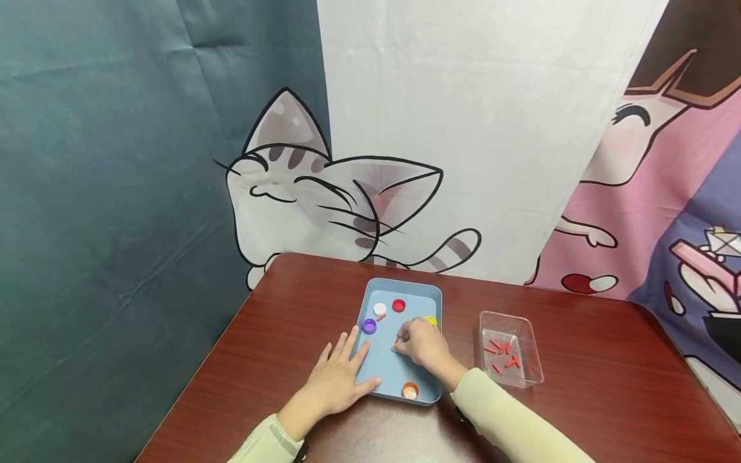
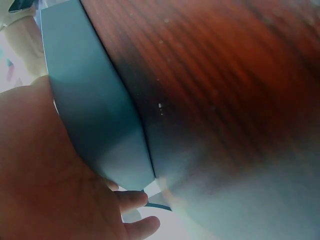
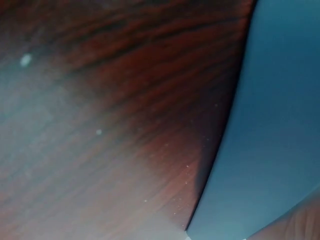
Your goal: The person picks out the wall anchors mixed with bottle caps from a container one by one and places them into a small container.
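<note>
A blue tray lies on the table with several round bottle caps inside. My right hand is over the middle of the tray, its thumb and fingertips pinching a small red stick. Spread fingers of my left hand rest along the tray's left edge; the left wrist view has this hand beside the tray wall. Inside are a white cap, a red cap, a purple cap and an orange cap. A yellow cap is partly hidden behind my right hand. Another red stick lies below the white cap.
To the right of the tray stands a clear plastic box holding several red sticks. Both rest on a reddish-brown wooden table. A printed cloth with a cartoon cat hangs behind the table's back edge.
</note>
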`<move>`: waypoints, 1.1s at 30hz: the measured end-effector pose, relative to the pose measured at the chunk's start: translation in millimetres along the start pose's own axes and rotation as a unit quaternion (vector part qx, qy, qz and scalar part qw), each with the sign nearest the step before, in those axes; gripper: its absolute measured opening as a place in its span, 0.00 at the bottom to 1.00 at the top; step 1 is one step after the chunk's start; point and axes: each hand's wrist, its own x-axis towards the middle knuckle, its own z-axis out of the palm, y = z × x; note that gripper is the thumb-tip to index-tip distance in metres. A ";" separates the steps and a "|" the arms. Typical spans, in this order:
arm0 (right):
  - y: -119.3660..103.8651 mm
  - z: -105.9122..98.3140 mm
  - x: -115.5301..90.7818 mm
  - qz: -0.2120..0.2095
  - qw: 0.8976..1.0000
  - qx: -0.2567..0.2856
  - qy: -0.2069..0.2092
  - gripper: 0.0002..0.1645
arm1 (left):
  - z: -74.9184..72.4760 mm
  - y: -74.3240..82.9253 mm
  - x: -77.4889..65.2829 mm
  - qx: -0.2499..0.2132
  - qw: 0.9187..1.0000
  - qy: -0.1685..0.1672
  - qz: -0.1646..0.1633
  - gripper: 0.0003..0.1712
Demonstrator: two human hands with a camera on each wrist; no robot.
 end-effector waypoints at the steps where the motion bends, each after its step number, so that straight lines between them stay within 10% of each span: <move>1: 0.4 0.3 -0.1 -0.003 1.000 0.001 0.002 0.12 | 0.0 0.1 0.0 0.000 1.000 0.000 0.000 0.46; 18: 9.6 -8.2 -2.5 -0.092 0.991 0.097 0.025 0.09 | 0.5 0.7 0.1 -0.002 1.000 0.000 -0.004 0.46; 33: 19.8 -49.3 -28.7 -0.071 0.984 0.151 0.060 0.12 | 4.0 -0.6 1.6 -0.002 1.000 -0.005 -0.010 0.46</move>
